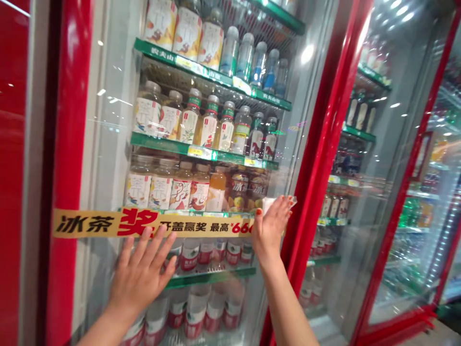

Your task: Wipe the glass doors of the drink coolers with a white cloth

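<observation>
At the red-framed glass door (pixel 72 144), the left hand (pixel 137 278) spread open over a yellow printed strip (pixel 203 228), perhaps for steadiness; the right hand (pixel 271 235) covered something white (pixel 267 203), its grip unclear.

Loads of green-edged shelves (pixel 165 146) packed with drinks here. One upper shelf has big tea bottles (pixel 210 44) with yellow-and-white labels, then slimmer clear bottles (pixel 246 56) to their right. Next one down has green-necked tea bottles (pixel 209 126) around the middle and two dark bottles (pixel 256 139) with red horse pics at the right end. Way lower it's red-and-white labelled bottles (pixel 195 315). Off to the right there's a neighbouring cooler (pixel 322 262), also stocked, plus some blurry green bottles (pixel 408 211) further over
</observation>
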A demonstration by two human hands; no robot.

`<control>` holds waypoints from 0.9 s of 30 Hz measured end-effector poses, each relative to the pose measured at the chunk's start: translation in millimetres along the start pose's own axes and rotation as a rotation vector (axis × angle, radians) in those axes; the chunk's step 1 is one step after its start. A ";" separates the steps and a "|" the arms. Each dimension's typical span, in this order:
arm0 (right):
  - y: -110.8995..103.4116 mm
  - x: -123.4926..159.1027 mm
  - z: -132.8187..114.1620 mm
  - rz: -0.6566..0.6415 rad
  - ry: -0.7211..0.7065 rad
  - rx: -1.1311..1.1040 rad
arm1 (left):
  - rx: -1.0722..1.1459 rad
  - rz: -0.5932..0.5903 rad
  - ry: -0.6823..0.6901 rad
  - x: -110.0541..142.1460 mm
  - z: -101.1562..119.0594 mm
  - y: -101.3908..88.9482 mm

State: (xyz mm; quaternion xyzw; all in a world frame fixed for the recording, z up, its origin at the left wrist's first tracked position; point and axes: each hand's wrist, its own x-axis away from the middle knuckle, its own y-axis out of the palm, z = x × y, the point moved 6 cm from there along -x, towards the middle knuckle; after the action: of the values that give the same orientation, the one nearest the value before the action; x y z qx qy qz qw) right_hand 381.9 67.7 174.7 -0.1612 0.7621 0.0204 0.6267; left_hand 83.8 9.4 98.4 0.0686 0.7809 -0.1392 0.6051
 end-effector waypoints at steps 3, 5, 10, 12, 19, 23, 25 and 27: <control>7.2 35.1 -44.3 -0.030 -0.107 -0.045 | 0.009 -0.003 -0.012 -0.1 0.4 -3.2; 15.4 82.3 -85.9 -0.122 -0.443 -0.092 | 0.036 -0.023 -0.037 4.3 0.5 -5.6; 16.5 133.8 -31.3 -0.162 -0.245 -0.043 | 0.015 -0.137 -0.151 30.1 -1.3 -2.1; 15.5 133.4 4.5 -0.109 0.087 -0.024 | -0.012 -0.131 -0.120 38.3 0.4 0.3; 37.5 219.2 -53.5 -0.177 -0.246 -0.052 | -0.056 -0.101 -0.115 48.0 -2.0 4.0; 34.3 220.3 17.1 -0.030 0.218 0.073 | -0.083 -0.080 -0.122 49.7 -0.4 4.3; 30.4 206.1 27.3 0.023 0.359 0.044 | -0.086 -0.064 -0.111 49.2 1.3 4.0; 32.5 196.6 2.8 -0.040 0.260 -0.024 | -0.090 -0.058 -0.104 48.0 2.5 3.5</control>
State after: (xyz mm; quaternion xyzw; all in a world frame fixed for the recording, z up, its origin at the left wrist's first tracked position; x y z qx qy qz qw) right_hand 343.8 55.9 -20.6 -0.1850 0.8332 -0.0043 0.5211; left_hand 74.7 9.0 51.1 0.0114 0.7555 -0.1248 0.6431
